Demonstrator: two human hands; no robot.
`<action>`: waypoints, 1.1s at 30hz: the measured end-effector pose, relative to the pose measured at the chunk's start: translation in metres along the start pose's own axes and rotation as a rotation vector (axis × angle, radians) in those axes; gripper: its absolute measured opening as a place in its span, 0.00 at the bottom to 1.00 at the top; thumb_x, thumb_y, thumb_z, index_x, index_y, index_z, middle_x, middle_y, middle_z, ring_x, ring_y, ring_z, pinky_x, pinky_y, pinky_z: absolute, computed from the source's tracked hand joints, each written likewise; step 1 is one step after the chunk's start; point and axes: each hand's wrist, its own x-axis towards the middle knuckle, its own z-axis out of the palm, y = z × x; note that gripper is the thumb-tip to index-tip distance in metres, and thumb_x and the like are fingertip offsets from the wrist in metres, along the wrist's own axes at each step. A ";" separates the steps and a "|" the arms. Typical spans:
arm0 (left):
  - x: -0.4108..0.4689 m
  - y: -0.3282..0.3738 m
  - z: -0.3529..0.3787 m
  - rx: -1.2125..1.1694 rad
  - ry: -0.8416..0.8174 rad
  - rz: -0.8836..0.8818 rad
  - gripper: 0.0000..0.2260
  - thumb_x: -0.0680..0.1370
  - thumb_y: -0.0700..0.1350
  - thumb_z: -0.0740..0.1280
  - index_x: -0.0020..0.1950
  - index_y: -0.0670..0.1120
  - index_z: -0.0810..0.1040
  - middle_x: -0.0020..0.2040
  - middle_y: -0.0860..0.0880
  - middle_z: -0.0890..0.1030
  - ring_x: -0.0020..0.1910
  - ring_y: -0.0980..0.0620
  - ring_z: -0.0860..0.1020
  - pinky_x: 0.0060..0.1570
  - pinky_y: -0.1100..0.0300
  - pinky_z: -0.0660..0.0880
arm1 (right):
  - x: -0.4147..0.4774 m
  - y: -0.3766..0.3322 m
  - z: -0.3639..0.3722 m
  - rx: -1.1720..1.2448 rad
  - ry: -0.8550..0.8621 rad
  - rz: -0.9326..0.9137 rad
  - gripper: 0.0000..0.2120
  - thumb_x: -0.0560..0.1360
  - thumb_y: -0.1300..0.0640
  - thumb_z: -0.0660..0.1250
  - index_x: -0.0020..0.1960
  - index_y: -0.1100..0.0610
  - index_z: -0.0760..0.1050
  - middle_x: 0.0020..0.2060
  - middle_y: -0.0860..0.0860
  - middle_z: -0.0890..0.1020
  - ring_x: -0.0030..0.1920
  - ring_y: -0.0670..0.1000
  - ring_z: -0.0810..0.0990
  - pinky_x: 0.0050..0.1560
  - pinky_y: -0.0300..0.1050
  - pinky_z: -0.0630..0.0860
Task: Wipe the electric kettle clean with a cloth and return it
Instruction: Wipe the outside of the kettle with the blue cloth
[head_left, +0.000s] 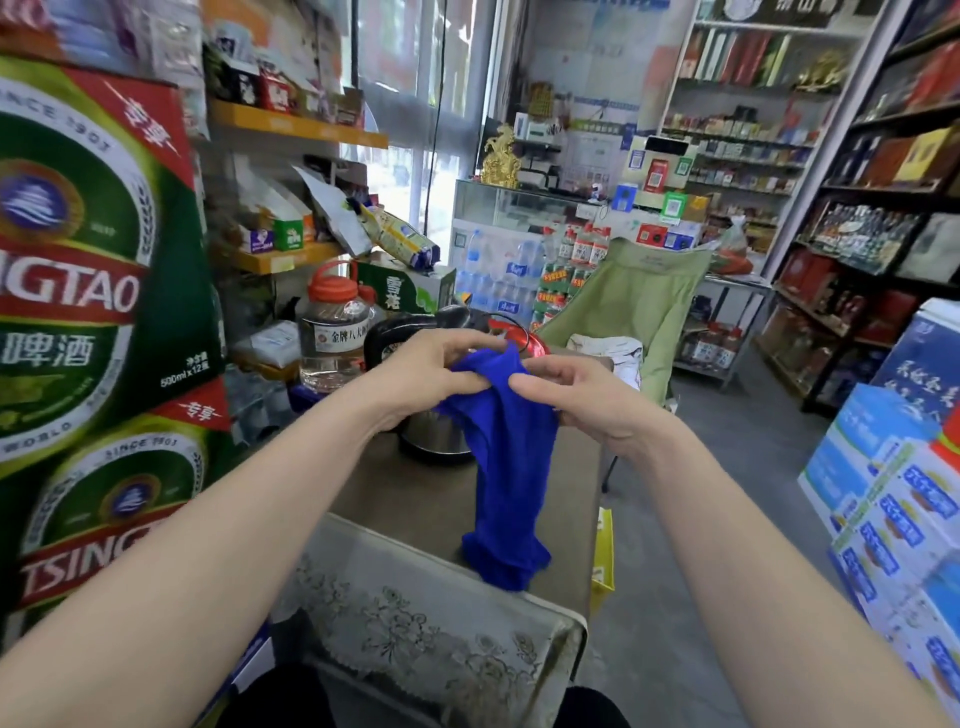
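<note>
The blue cloth (511, 467) hangs long over the worktop (415, 499), its top edge pinched between the fingers (462, 382) of my left hand (431, 374) and right hand (576, 395). Just behind it the electric kettle (436, 436) stands on the worktop, half hidden by my hands. Wiping with the cloth this loose, I reckon its tail could snag and shove the kettle into the clear jar (335, 332) beside it.
</note>
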 end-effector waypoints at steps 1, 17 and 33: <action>0.001 0.007 -0.001 0.029 -0.020 0.034 0.21 0.76 0.34 0.67 0.66 0.51 0.77 0.56 0.53 0.83 0.55 0.57 0.81 0.51 0.62 0.79 | 0.003 -0.002 0.001 0.042 0.025 -0.023 0.22 0.67 0.44 0.79 0.57 0.52 0.82 0.51 0.52 0.87 0.53 0.53 0.85 0.53 0.49 0.80; 0.007 0.027 -0.006 -0.443 0.011 -0.103 0.19 0.74 0.60 0.65 0.58 0.48 0.79 0.55 0.52 0.84 0.55 0.54 0.82 0.56 0.56 0.78 | 0.017 -0.057 -0.022 0.305 0.347 -0.195 0.03 0.77 0.57 0.71 0.49 0.54 0.79 0.41 0.52 0.85 0.37 0.49 0.82 0.36 0.43 0.78; 0.011 0.007 0.017 -0.547 0.029 -0.325 0.21 0.74 0.30 0.69 0.61 0.51 0.75 0.58 0.45 0.82 0.58 0.45 0.80 0.60 0.48 0.75 | 0.010 0.010 0.012 0.342 0.142 0.181 0.24 0.74 0.43 0.72 0.65 0.54 0.75 0.53 0.55 0.85 0.50 0.54 0.84 0.46 0.49 0.80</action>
